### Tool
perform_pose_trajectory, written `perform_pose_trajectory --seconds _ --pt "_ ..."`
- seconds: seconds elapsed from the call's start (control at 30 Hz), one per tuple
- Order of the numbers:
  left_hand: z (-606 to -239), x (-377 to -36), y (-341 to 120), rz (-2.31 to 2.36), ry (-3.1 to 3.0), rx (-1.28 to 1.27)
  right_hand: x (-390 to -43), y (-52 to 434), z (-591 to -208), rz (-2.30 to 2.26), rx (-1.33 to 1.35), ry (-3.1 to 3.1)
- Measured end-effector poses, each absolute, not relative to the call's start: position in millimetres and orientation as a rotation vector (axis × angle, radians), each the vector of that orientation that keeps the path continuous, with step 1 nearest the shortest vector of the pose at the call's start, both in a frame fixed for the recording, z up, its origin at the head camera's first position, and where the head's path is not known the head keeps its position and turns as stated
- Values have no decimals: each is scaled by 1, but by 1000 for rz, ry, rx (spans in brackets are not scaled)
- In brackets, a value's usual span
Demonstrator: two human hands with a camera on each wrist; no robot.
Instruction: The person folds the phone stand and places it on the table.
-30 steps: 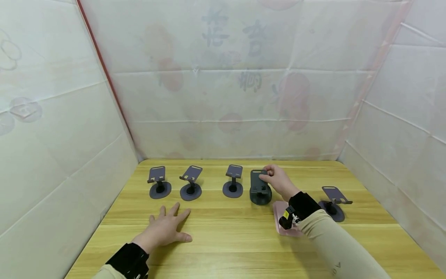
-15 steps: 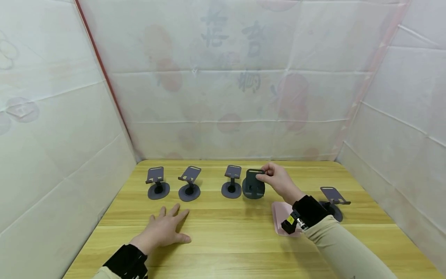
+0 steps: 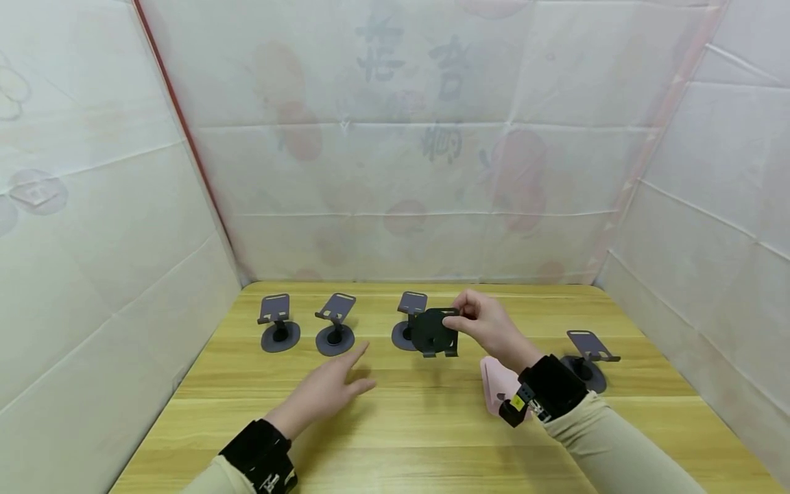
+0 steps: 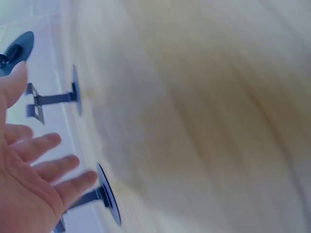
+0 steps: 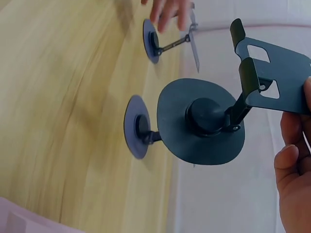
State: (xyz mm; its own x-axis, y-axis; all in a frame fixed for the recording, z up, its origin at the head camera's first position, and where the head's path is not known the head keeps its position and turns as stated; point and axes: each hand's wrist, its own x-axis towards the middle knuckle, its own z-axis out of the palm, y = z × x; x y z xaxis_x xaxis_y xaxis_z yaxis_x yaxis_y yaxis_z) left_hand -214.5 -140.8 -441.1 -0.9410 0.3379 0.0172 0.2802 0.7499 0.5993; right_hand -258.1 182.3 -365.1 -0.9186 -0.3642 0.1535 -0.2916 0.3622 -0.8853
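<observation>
A dark green phone stand (image 3: 427, 332) hangs above the table, tilted. My right hand (image 3: 490, 331) pinches the end of its slotted plate between thumb and fingers. In the right wrist view, the stand's round base (image 5: 179, 116) faces the camera, with the hinged arm joining it to the plate (image 5: 286, 85). My left hand (image 3: 321, 394) reaches toward it with fingers extended, holding nothing. A grey phone stand (image 3: 411, 302) stands behind the held one, partly hidden by it. Nearest the left fingertips is another grey stand (image 3: 335, 336).
A further grey phone stand (image 3: 280, 335) is at the far left. One more grey stand (image 3: 589, 345) is at the right, partly behind the right wrist. A pink flat object (image 3: 496, 381) lies under the right forearm. White sheeting (image 3: 370, 171) walls in the wooden table (image 3: 395, 439).
My right hand has lifted the green stand and moved it left, turning its base over toward the viewer. My left hand has risen off the table and moved right toward it.
</observation>
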Motion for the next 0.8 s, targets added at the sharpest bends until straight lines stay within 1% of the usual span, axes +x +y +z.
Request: perform_pose_trajectory --seconds 0.3,0.8 --pt "-426 -234 -107 1501 2507 534 -244 169 -363 -1628 -742 2497" --pt "-419 -245 -86 1745 2411 499 -232 160 -368 -1619 -939 2412"
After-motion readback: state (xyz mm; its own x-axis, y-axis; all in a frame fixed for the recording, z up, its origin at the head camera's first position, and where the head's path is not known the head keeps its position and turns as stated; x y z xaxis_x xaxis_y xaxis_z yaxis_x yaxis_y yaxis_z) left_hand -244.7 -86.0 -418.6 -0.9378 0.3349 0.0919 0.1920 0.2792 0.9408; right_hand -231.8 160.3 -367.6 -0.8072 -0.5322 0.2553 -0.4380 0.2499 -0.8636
